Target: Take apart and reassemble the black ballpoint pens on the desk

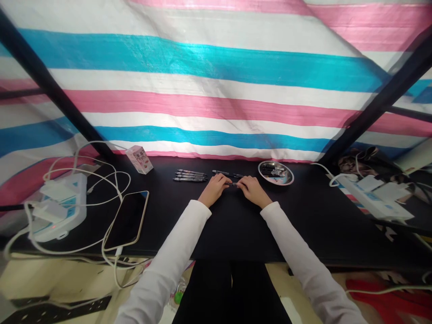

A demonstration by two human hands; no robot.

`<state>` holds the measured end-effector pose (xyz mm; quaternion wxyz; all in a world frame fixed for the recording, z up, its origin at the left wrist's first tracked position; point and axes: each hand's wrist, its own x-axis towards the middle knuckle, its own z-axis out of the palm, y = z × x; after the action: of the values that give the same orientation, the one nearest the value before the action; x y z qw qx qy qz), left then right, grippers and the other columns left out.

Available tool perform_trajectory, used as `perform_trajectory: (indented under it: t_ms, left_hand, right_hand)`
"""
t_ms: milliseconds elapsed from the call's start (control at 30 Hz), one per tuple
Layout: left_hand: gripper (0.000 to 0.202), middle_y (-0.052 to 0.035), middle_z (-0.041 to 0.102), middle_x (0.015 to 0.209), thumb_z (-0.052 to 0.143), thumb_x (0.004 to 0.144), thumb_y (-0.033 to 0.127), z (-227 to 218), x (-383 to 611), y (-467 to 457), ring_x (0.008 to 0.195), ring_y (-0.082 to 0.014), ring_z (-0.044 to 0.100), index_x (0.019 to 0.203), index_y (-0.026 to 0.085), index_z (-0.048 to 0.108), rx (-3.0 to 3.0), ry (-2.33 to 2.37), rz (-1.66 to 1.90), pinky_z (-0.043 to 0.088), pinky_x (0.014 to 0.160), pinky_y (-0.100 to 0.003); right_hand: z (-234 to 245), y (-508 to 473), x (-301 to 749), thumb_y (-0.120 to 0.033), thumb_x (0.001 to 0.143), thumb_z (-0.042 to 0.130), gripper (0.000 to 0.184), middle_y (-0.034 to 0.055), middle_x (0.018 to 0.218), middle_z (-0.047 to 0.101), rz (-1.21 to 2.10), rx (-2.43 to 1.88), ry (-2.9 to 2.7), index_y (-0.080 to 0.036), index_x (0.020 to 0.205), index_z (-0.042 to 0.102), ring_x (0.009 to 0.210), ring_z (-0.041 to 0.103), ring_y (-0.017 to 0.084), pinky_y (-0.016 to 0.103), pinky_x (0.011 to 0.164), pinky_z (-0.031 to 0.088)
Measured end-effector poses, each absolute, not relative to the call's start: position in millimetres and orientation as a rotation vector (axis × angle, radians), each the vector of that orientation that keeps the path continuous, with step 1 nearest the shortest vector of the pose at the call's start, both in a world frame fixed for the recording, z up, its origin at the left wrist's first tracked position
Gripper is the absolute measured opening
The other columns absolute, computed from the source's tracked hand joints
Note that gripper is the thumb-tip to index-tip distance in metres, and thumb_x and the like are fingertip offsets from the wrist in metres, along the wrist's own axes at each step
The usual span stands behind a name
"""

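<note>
Together, the left hand [218, 185] and right hand [251, 189] hold a slim rod [232, 183].

Both arms [175, 256] stretch forward and converge, hands [217, 185] nearly meeting, fingers [225, 179] curled.

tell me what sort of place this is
Likely a screened-off desk nook, perhaps in a dormitory: a flat black desktop, a pink, blue and white striped sheet behind it, and a black-screened rectangular phone with a cable plugged in.
</note>
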<state>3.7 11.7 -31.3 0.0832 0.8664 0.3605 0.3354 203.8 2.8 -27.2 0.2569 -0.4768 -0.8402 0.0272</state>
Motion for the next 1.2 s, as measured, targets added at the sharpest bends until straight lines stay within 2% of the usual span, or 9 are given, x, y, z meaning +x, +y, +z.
perform_trajectory:
  t_ms: [100,267,633,733,867,933,1033,1100,1200]
  left_hand:
    - [0.018,-0.0045,0.057,0.096,0.048,0.088,0.015,-31,4,11,0.094,-0.0183,0.051,0.103,0.019,0.057,2.584,1.066,1.013,0.041,0.086,-0.034]
    - [0.015,-0.0035,0.061,0.095,0.049,0.088,0.016,-30,4,11,0.092,-0.0182,0.053,0.099,0.019,0.057,2.587,1.08,0.97,0.041,0.084,-0.034]
    - [0.017,-0.0035,0.064,0.091,0.045,0.09,0.021,-24,5,7,0.091,-0.0174,0.055,0.096,0.021,0.061,2.638,1.029,1.039,0.04,0.086,-0.034]
    - [0.018,-0.0039,0.063,0.104,0.046,0.09,0.025,-22,9,4,0.109,-0.021,0.05,0.102,0.026,0.06,2.531,1.215,1.202,0.032,0.098,-0.04]
    - [0.042,-0.0076,0.045,0.134,0.053,0.087,0.033,-24,15,5,0.124,-0.0228,0.04,0.126,0.027,0.042,2.034,1.337,1.536,0.028,0.103,-0.042]
    - [0.045,-0.0103,0.045,0.133,0.05,0.088,0.037,-26,17,9,0.114,-0.0198,0.049,0.128,0.024,0.036,1.712,1.194,1.582,0.036,0.098,-0.039]
    - [0.035,-0.0095,0.057,0.114,0.041,0.091,0.039,-28,20,13,0.091,-0.0139,0.06,0.12,0.02,0.038,1.244,0.925,1.525,0.046,0.084,-0.033]
    - [0.028,-0.0048,0.059,0.097,0.039,0.092,0.038,-25,24,14,0.077,-0.0105,0.061,0.113,0.018,0.043,0.979,0.782,1.486,0.049,0.077,-0.029]
    - [0.02,0.0028,0.051,0.071,0.04,0.092,0.034,-14,29,11,0.055,-0.005,0.052,0.101,0.017,0.048,0.681,0.603,1.449,0.047,0.06,-0.021]
  right_hand:
    - [-28,2,203,-0.029,0.095,0.032,0.033,0.006,0.082,0.062,0.038,-1.325,-2.306,-0.019,0.076,0.057,0.08,0.052,0.018,0.032,0.073,0.032]
    - [-26,1,205,-0.036,0.086,0.053,0.019,0.0054,0.091,0.064,0.081,-1.275,-2.272,-0.019,0.092,0.058,0.085,0.054,0.019,0.032,0.076,0.034]
    - [-21,0,203,-0.028,0.088,0.046,0.028,0.0036,0.071,0.064,0.281,-1.264,-2.254,-0.019,0.065,0.06,0.075,0.056,0.017,0.031,0.073,0.037]
    - [-20,0,201,-0.033,0.089,0.044,0.031,0.0037,0.07,0.064,0.415,-1.256,-2.109,-0.019,0.067,0.061,0.07,0.056,0.017,0.032,0.072,0.04]
    - [-23,1,199,-0.048,0.087,0.044,0.038,0.0037,0.068,0.062,0.752,-1.247,-1.832,-0.018,0.077,0.065,0.062,0.056,0.015,0.03,0.064,0.043]
    - [-26,2,196,-0.055,0.084,0.044,0.044,0.004,0.067,0.062,0.939,-1.207,-1.766,-0.017,0.079,0.065,0.06,0.054,0.015,0.029,0.061,0.043]
    - [-29,2,189,-0.061,0.082,0.045,0.05,0.0038,0.065,0.061,1.193,-1.119,-1.756,-0.016,0.079,0.066,0.057,0.052,0.013,0.027,0.057,0.041]
    - [-29,0,185,-0.062,0.08,0.046,0.051,0.0037,0.066,0.061,1.297,-1.074,-1.763,-0.016,0.079,0.066,0.057,0.052,0.012,0.026,0.057,0.041]
    - [-27,-3,183,-0.065,0.082,0.038,0.057,0.0043,0.068,0.063,1.391,-1.04,-1.725,-0.016,0.078,0.066,0.058,0.054,0.012,0.026,0.059,0.042]
